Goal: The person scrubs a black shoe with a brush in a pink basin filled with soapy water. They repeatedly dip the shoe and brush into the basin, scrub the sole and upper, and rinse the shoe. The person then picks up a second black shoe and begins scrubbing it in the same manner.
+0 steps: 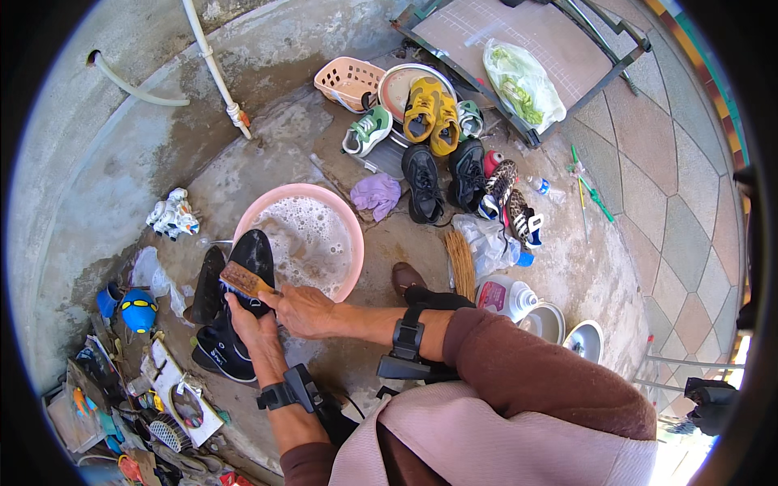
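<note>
My right hand (304, 311) grips the handle of a wooden scrubbing brush (248, 279), its bristles against a wet black shoe (254, 249). My left hand (254, 328) holds that shoe from below, at the near-left rim of a pink basin (360, 243). Foamy, cloudy water (313, 243) fills the basin. Beside the held shoe on the left stands another dark shoe (209, 282). Black shoes with white lettering (222, 352) lie under and left of my left forearm. My left fingers are partly hidden by the shoe.
Behind the basin are a purple cloth (375, 195), black sneakers (422, 182), yellow shoes (422, 109) and a peach plastic basket (349, 79). A straw whisk broom (460, 264) and a white plastic jug (504, 297) stand to the right. Clutter including a white board (182, 395) fills the lower left.
</note>
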Demonstrator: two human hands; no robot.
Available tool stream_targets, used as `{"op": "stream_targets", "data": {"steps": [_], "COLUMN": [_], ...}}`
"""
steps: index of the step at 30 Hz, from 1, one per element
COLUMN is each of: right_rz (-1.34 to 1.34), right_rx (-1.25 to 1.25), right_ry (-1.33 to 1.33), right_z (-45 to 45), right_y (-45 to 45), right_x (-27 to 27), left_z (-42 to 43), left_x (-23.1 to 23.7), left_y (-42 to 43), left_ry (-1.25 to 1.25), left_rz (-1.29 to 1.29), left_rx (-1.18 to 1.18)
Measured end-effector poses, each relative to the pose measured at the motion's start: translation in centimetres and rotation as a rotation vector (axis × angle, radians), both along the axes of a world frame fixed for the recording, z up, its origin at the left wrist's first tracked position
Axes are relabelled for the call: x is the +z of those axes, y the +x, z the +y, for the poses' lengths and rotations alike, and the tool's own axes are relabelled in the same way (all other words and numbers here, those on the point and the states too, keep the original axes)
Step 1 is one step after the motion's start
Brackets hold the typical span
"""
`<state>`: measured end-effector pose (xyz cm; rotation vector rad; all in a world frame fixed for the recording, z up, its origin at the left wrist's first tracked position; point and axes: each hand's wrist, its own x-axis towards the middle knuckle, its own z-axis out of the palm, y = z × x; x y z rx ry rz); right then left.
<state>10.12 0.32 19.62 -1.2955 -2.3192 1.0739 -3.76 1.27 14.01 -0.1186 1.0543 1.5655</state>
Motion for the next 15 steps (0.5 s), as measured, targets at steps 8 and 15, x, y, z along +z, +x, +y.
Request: {"op": "stream_targets", "data": {"steps": [8,15], "right_rz": [-0.021,0.053], "right_rx": [-0.188,0.053], "right_ry": [-0.019,-0.011], "right_z": [3.4,-1.3], "right_y": [1.4,-1.1], "right_x": [-2.2,-0.5], "left_z": [-0.2,-0.2], "left_x": [0.7,1.8], "left_y": [2.5,-0.2], "left_ry": [0.045,-0.08], "left_rz": [0.101,0.28], "left_rx": [-0.099,-0.034]}}
